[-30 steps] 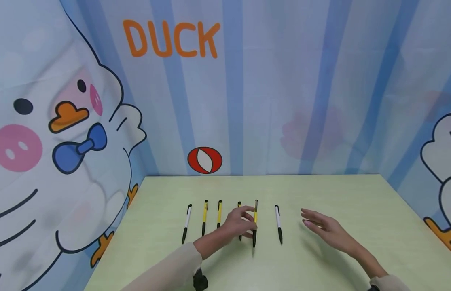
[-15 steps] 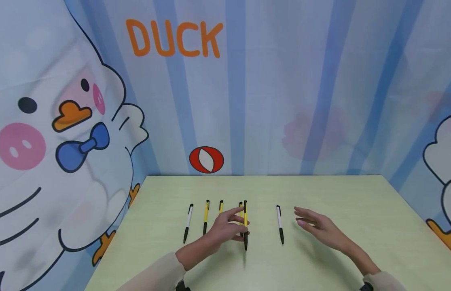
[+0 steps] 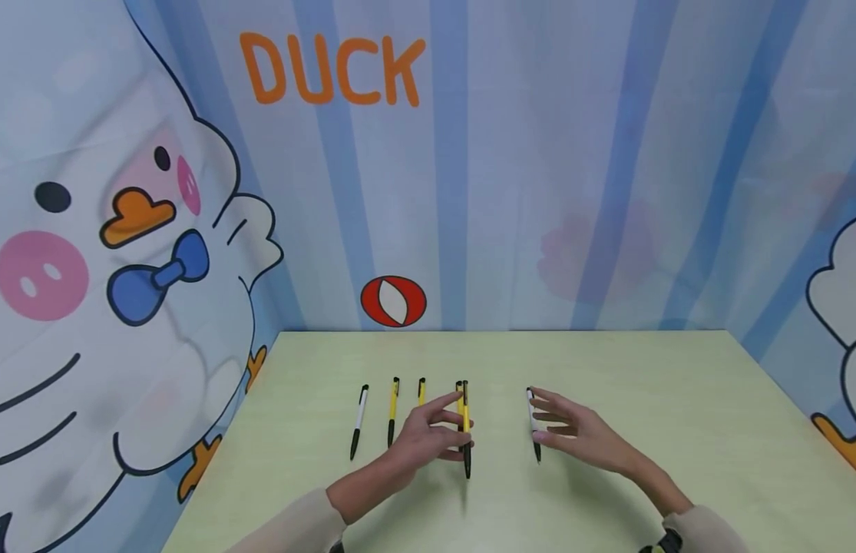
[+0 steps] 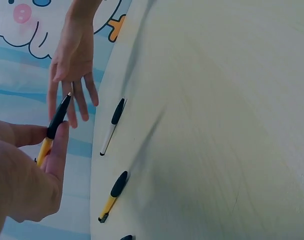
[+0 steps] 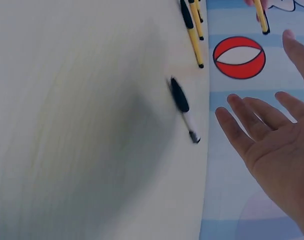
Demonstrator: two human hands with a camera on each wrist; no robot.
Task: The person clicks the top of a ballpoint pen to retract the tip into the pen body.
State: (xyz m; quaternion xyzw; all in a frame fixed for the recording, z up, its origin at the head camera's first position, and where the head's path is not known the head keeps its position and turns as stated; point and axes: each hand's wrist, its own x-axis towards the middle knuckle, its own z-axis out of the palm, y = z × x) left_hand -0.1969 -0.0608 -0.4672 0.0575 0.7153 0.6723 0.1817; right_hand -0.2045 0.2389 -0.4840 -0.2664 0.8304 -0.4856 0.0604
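My left hand (image 3: 422, 439) pinches a yellow pen (image 3: 465, 413) with a black grip between thumb and fingers, point end downward, raised over the table. In the left wrist view its black tip points up toward my other hand. Just behind it lies another yellow pen (image 4: 112, 198), partly covered by the left hand in the head view. My right hand (image 3: 585, 438) has its fingers extended and holds nothing. It hovers over a white pen (image 5: 180, 97) with a black grip lying on the table, overlapping it in the head view.
Farther left on the pale green table (image 3: 628, 369) lie a white pen (image 3: 359, 422) and two yellow pens, one in full view (image 3: 393, 413) and one (image 3: 421, 390) half hidden by my left hand. A cartoon duck backdrop (image 3: 497, 192) stands behind the table.
My left hand has moved left with the yellow pen, then stayed nearly still. My right hand has moved left, from beside the right white pen to over it.
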